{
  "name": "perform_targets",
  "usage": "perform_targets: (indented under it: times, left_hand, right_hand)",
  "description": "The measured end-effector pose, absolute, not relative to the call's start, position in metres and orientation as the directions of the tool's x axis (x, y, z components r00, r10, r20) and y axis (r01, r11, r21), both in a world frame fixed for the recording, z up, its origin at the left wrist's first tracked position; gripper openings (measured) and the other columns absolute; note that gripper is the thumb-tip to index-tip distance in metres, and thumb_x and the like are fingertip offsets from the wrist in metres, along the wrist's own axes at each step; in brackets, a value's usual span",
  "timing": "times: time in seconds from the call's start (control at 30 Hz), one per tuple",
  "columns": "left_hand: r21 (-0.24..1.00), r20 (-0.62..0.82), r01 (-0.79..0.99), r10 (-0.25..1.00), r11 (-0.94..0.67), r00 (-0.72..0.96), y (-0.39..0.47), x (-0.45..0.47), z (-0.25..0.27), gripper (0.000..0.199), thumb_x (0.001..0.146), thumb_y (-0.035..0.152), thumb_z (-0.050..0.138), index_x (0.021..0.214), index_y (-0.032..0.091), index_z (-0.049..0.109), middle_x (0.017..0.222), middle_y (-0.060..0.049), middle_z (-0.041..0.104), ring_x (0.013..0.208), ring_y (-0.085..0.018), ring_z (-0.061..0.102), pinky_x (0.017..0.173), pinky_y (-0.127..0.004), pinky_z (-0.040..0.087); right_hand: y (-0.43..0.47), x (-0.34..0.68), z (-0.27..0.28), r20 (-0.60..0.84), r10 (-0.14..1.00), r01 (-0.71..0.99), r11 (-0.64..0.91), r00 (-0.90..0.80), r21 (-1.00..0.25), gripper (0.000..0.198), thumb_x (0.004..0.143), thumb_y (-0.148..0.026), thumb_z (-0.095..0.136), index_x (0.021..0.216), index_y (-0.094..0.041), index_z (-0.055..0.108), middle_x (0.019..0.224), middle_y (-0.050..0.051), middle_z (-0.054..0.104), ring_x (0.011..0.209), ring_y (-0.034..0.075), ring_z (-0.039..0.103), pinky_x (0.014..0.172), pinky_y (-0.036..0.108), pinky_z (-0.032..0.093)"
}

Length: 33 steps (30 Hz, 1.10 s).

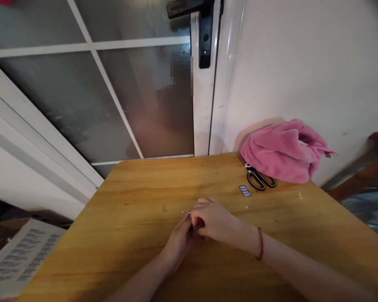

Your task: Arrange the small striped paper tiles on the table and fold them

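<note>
Near the middle of the wooden table (138, 197), my two hands meet. My left hand (180, 239) is closed, thumb side up, around something small of which only a dark edge and a bit of blue show. From the right, my right hand (209, 218) pinches at the same spot with bent fingers; a red band circles that wrist. What the fingers hold is mostly hidden, too small to name. Beyond my right hand lies a short row of blue-and-white flat pieces (244, 191). Black-handled scissors (260, 178) rest just behind them, blades covered.
A pink plush cloth (280, 151) is heaped at the table's back right, over the scissors' blades. Tiny white scraps dot the tabletop. A glazed door (151, 96) with a black handle (204, 37) stands behind. A printed cardboard box (25, 256) sits below on the left.
</note>
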<state>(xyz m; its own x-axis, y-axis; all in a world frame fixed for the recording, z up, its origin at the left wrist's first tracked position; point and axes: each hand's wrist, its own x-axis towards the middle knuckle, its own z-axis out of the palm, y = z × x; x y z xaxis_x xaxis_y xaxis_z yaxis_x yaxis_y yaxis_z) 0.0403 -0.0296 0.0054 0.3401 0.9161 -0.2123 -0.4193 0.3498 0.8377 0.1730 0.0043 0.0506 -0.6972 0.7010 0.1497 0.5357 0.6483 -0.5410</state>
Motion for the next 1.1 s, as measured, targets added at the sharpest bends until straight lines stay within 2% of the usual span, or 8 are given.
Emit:
perform_targets:
  times: [0.2, 0.43, 0.6, 0.77, 0.8, 0.87, 0.93, 1.1]
  left_hand:
    - [0.849, -0.214, -0.412, 0.928, 0.332, 0.305, -0.027, 0.043, -0.007, 0.037, 0.075, 0.051, 0.056, 0.069, 0.015, 0.052, 0.058, 0.001, 0.048, 0.051, -0.011, 0.044, 0.049, -0.024, 0.035]
    - [0.874, -0.229, -0.333, 0.905, 0.353, 0.359, -0.027, 0.043, -0.016, 0.046, 0.073, 0.062, 0.05, 0.069, 0.016, 0.05, 0.053, 0.002, 0.043, 0.047, -0.01, 0.039, 0.045, -0.024, 0.028]
    - [0.945, -0.212, -0.137, 0.876, 0.297, 0.433, -0.036, 0.039, 0.0, 0.039, 0.077, 0.053, 0.055, 0.069, 0.015, 0.05, 0.058, 0.002, 0.042, 0.052, -0.009, 0.036, 0.051, -0.024, 0.026]
    - [0.882, -0.217, -0.295, 0.872, 0.368, 0.439, -0.035, 0.039, 0.005, 0.038, 0.079, 0.053, 0.053, 0.071, 0.016, 0.05, 0.057, 0.004, 0.037, 0.047, -0.006, 0.031, 0.048, -0.023, 0.021]
    - [0.855, -0.231, -0.334, 0.868, 0.396, 0.439, -0.033, 0.039, 0.004, 0.037, 0.078, 0.052, 0.054, 0.074, 0.016, 0.051, 0.056, 0.005, 0.036, 0.046, -0.006, 0.03, 0.047, -0.023, 0.02]
    - [0.814, -0.255, -0.376, 0.853, 0.443, 0.455, -0.03, 0.039, 0.005, 0.034, 0.078, 0.049, 0.055, 0.078, 0.016, 0.051, 0.055, 0.006, 0.036, 0.044, -0.005, 0.03, 0.045, -0.022, 0.019]
    - [0.791, -0.263, -0.392, 0.84, 0.47, 0.475, -0.029, 0.039, 0.006, 0.032, 0.079, 0.047, 0.055, 0.078, 0.015, 0.052, 0.054, 0.006, 0.037, 0.042, -0.005, 0.032, 0.044, -0.022, 0.02]
    - [0.779, -0.269, -0.405, 0.838, 0.479, 0.474, -0.029, 0.038, 0.006, 0.031, 0.08, 0.046, 0.054, 0.08, 0.015, 0.052, 0.054, 0.005, 0.039, 0.041, -0.005, 0.035, 0.043, -0.021, 0.022]
  right_hand:
    - [0.009, 0.177, 0.046, 0.145, 0.77, 0.622, 0.597, -0.622, -0.506, 0.017, 0.067, -0.018, 0.069, 0.067, -0.018, 0.052, 0.067, -0.004, 0.058, 0.072, 0.013, 0.047, 0.067, 0.027, 0.028]
    - [0.006, 0.177, 0.045, 0.138, 0.797, 0.677, 0.578, -0.587, -0.456, 0.013, 0.07, -0.017, 0.063, 0.072, -0.019, 0.05, 0.074, -0.003, 0.057, 0.072, 0.013, 0.048, 0.067, 0.027, 0.027]
    - [-0.001, 0.173, 0.055, 0.108, 0.818, 0.726, 0.555, -0.565, -0.406, 0.02, 0.065, -0.016, 0.061, 0.081, -0.017, 0.049, 0.08, 0.002, 0.058, 0.071, 0.016, 0.048, 0.066, 0.029, 0.031]
    - [0.031, 0.225, 0.083, -0.117, 0.79, 0.655, 0.404, -0.601, -0.639, 0.045, 0.06, -0.031, 0.071, 0.1, -0.022, 0.053, 0.084, 0.0, 0.061, 0.07, 0.015, 0.054, 0.059, 0.025, 0.037]
    - [0.042, 0.242, 0.086, -0.101, 0.832, 0.703, 0.388, -0.545, -0.595, 0.041, 0.061, -0.03, 0.071, 0.098, -0.022, 0.056, 0.087, 0.001, 0.062, 0.074, 0.016, 0.055, 0.063, 0.026, 0.039]
    - [0.062, 0.275, 0.087, -0.043, 0.901, 0.839, 0.383, -0.431, -0.386, 0.03, 0.058, -0.025, 0.074, 0.084, -0.02, 0.061, 0.087, 0.004, 0.062, 0.084, 0.021, 0.054, 0.072, 0.031, 0.038]
    - [0.076, 0.297, 0.08, -0.094, 0.936, 0.922, 0.311, -0.339, -0.231, 0.026, 0.052, -0.022, 0.076, 0.074, -0.022, 0.062, 0.081, 0.004, 0.062, 0.087, 0.025, 0.053, 0.074, 0.034, 0.037]
    - [0.082, 0.308, 0.058, -0.163, 0.952, 0.965, 0.251, -0.26, -0.073, 0.036, 0.041, -0.025, 0.081, 0.072, -0.023, 0.061, 0.081, 0.004, 0.061, 0.088, 0.029, 0.052, 0.071, 0.035, 0.037]
